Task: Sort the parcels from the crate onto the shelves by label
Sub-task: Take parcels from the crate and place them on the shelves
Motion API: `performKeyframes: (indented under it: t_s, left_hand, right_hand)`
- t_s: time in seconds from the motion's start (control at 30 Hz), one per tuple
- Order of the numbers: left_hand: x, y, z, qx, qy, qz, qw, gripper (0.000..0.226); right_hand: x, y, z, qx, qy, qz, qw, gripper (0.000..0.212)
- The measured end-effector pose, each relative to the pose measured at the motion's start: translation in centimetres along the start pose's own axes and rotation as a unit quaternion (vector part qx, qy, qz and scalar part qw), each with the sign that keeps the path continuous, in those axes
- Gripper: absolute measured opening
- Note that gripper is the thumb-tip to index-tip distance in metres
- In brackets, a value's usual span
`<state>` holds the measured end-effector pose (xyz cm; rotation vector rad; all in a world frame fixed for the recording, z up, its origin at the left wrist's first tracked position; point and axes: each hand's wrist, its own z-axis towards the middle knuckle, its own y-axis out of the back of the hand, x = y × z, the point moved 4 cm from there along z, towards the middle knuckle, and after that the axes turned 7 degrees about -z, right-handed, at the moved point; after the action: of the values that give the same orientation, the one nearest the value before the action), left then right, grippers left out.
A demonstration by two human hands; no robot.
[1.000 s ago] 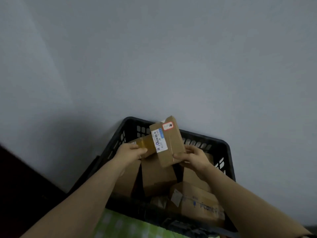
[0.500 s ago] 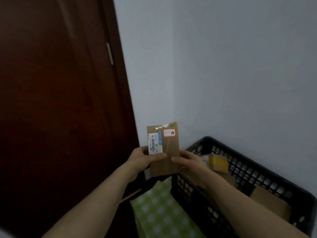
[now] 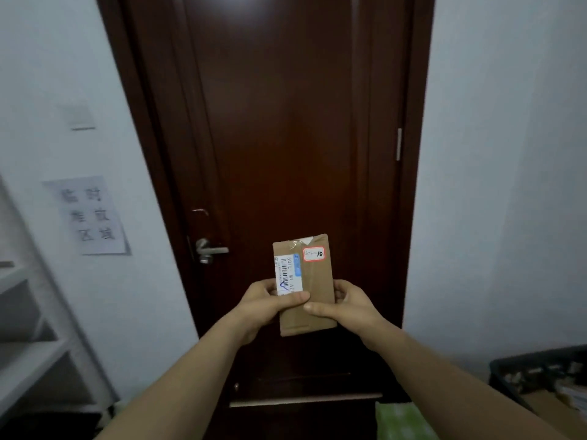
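Head view showed a small cardboard parcel upright before the door, left hand and right hand grasping its lower edges (thumbs across the front); it seemed light, stiff, best held there.

White shelves stand at the left. Low right, a black crate holds cardboard parcels, beside a green checked cloth.
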<state>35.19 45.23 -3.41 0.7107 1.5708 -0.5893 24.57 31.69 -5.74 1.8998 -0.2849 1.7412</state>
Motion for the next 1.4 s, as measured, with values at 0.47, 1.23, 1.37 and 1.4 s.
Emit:
performKeyframes:
  t_s: [0.47,1.23,1.37,1.4]
  left_hand:
    - [-2.2,17.7,-7.2,-0.148,-0.035,-0.024,0.988,0.048]
    - [-4.5,29.0,-15.5,-0.267,-0.089,-0.037,0.959,0.05]
    - [-5.0,30.0,-16.8,-0.278,-0.094,-0.036,0.955,0.041]
    - [-5.2,30.3,-17.2,-0.281,-0.097,-0.035,0.954,0.036]
  right_hand:
    - [8.7,-17.2,3.8,0.12,0.081,-0.049,0.988,0.085]
    - [15.8,-30.2,2.8,0.24,0.17,-0.016,0.956,0.074]
    - [16.7,-31.7,2.5,0.26,0.176,-0.013,0.949,0.078]
    - [16.9,-32.1,2.4,0.264,0.178,-0.01,0.948,0.078]
